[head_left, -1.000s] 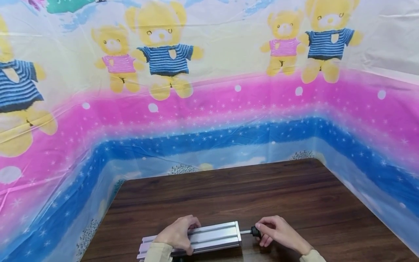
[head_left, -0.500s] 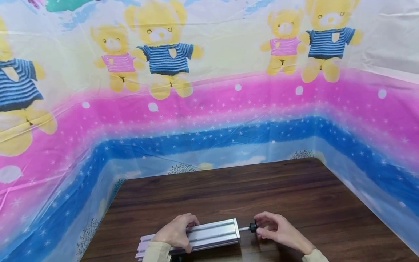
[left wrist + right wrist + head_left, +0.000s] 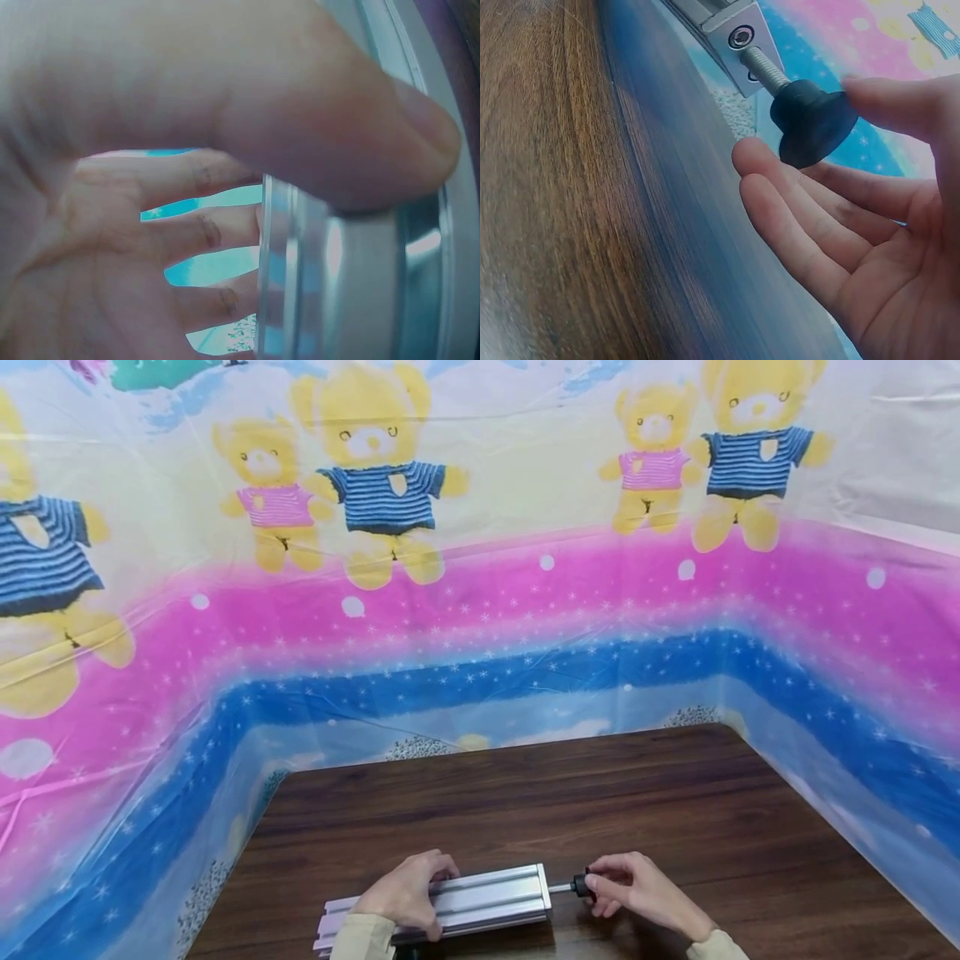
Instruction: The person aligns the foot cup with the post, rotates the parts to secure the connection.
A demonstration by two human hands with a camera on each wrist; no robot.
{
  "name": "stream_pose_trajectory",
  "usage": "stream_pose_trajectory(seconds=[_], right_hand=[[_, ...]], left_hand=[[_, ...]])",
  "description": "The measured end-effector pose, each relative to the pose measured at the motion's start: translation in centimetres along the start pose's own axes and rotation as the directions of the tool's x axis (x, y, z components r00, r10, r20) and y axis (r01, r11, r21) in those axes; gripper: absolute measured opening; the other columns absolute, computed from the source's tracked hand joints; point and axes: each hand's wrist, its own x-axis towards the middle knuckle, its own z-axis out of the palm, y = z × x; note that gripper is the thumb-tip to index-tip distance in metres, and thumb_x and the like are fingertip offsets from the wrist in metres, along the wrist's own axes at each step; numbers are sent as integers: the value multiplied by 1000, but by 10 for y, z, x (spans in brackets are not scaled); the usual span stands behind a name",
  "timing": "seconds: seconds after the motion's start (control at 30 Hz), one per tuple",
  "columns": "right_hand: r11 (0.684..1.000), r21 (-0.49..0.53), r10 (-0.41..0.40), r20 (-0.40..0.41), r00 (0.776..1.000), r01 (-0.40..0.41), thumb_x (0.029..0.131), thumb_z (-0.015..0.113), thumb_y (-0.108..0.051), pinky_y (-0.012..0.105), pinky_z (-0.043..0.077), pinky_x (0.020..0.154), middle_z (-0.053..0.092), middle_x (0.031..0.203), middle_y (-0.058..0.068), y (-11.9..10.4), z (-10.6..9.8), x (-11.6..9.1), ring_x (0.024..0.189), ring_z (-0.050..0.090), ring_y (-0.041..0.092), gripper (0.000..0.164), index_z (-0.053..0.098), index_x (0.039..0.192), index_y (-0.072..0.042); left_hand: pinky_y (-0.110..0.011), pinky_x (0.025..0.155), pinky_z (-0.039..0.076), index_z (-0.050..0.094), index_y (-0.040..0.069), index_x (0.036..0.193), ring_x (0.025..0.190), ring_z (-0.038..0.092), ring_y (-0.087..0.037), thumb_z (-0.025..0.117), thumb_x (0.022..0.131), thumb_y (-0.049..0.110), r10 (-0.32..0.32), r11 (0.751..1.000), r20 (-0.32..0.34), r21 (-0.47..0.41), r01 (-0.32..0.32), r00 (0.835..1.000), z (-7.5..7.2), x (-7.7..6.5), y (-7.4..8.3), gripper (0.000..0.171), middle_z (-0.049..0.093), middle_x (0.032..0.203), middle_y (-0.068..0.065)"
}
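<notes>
Silver grooved profile [image 3: 491,897], threaded rod [image 3: 766,67], black knob [image 3: 814,124]

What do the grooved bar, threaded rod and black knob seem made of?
Grooved bar: probably aluminium, satin silver, glints along its ridges. Threaded rod: likely steel, grey metallic sheen on its threads. Black knob: perhaps plastic, smooth with dull sheen.

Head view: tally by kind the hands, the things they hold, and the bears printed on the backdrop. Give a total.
Hands: 2, left hand and right hand
Metal bars: 1
Black knobs: 1
Blue-shirted bears: 3
Pink-shirted bears: 2
Total: 9
Not counted: a dark bit below the bar, too cut off to identify.
</notes>
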Motion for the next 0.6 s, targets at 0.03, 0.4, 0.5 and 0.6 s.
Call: stream_pose_trajectory(seconds=[0.03,0.4,0.5,0.6], right_hand=[[1000,-6,19,-2,1000,-19,104,54,-20,41,60,65,74,91,19,0,0,1,72,75,20,33,65,114,10],[996,-24,80,8,997,-80,108,45,-26,42,59,59,76,79,9,0,2,6,62,72,18,40,71,99,3],[996,-28,89,7,996,-89,109,41,-27,41,60,62,76,83,12,1,2,6,66,74,20,44,68,98,6],[996,-30,81,-11,997,-81,108,44,-26,39,60,68,74,93,19,0,1,5,74,75,22,41,64,110,10]], left_hand=[[-43,84,51,68,14,103,109,61,-32,86,50,-3,-2,1000,0,-2,2,1000,0,0,0,59,64,115,-9],[-32,76,49,67,15,104,89,55,-13,85,51,-3,28,999,7,-19,-28,1000,-1,-2,-2,59,60,103,2],[-32,76,49,67,15,105,90,55,-13,85,52,-2,20,999,13,-28,-20,1000,-1,-1,-4,58,60,104,3],[-34,77,50,67,15,105,90,55,-13,85,52,-1,10,999,11,-33,-10,1000,-2,0,-4,58,59,104,3]])
